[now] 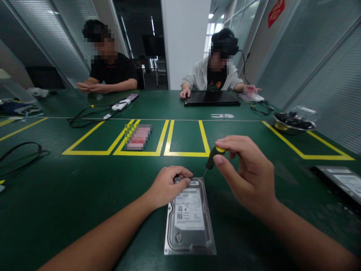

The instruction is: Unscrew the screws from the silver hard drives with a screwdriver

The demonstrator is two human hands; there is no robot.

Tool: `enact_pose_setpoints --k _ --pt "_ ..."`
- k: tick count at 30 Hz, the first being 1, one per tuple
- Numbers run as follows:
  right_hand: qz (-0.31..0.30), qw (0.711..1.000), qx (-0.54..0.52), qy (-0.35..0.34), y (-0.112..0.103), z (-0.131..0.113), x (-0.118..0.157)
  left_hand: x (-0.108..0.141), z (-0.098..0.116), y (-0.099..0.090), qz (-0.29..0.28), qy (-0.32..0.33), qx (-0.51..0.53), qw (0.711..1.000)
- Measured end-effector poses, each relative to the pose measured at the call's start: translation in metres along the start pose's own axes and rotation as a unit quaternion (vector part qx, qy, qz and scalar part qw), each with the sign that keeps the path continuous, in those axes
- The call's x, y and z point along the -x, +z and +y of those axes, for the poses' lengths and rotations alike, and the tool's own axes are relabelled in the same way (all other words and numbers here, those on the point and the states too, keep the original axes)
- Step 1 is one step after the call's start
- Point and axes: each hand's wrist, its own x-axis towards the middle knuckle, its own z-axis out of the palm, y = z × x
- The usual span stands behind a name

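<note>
A silver hard drive [189, 222] with a white label lies flat on the green table, its long side pointing away from me. My left hand [169, 186] grips its far left corner, thumb on the top face and fingers over the far edge. Between the thumb and fingers of my right hand [245, 169] is a small screwdriver [214, 158] with a dark handle and yellow cap. The screwdriver leans, and its thin tip meets the drive's far right corner. Whether a screw sits under the tip is too small to tell.
Another drive [342, 182] lies at the right, below a metal bowl [293, 130] of dark parts. Yellow tape [93, 153] marks the green table [113, 207]. Two people sit opposite, one touching a black panel [212, 98]. Cables [76, 119] lie at the left.
</note>
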Motion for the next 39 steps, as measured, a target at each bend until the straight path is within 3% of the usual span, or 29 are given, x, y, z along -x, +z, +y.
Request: enact_pose_setpoints --k 16,23,31,39 --pt "-0.008 1.0 0.013 -0.014 -0.0006 -0.0011 -0.001 -0.0003 0.0006 -0.0002 0.0 0.004 0.008 1.0" --pt "-0.007 0.999 -0.026 0.022 -0.0008 0.0005 0.0047 -0.0003 -0.0001 0.0001 -0.001 -0.002 0.009 1.0" --pt "0.006 1.0 0.013 -0.018 -0.0005 -0.0004 -0.0014 -0.0002 0.0012 -0.0004 -0.001 -0.002 0.005 1.0" --pt "0.01 0.999 -0.029 0.029 0.0005 0.0023 0.0049 -0.0002 -0.001 0.0006 0.001 0.0 0.01 1.0"
